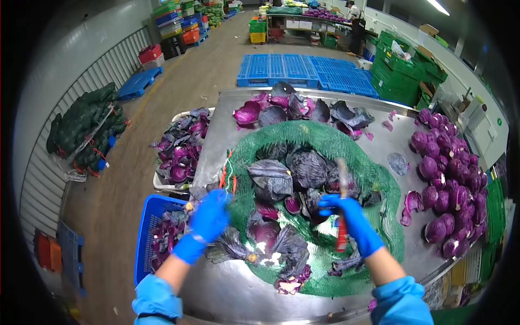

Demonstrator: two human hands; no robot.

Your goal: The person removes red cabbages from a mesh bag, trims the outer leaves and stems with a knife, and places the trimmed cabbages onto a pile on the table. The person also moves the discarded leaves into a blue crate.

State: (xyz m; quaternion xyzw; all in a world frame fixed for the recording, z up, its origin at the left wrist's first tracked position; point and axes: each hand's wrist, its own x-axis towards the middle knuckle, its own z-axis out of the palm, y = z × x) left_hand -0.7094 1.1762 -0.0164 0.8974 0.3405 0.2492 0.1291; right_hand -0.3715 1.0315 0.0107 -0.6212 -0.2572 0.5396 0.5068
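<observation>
Both hands wear blue gloves. My right hand is wrapped round a knife with a red handle, its blade pointing up and away. My left hand is over the left edge of the green net, beside red and white strings; its fingers are blurred, and whether they hold anything cannot be made out. Between the hands, dark red cabbages lie in the open net. Loose outer leaves lie nearer me on the net and metal table.
Trimmed purple cabbages are heaped at the table's right side. Leaves lie along the far edge. A blue basket and a white bin of leaves stand at left. Blue pallets lie beyond; a person stands far back.
</observation>
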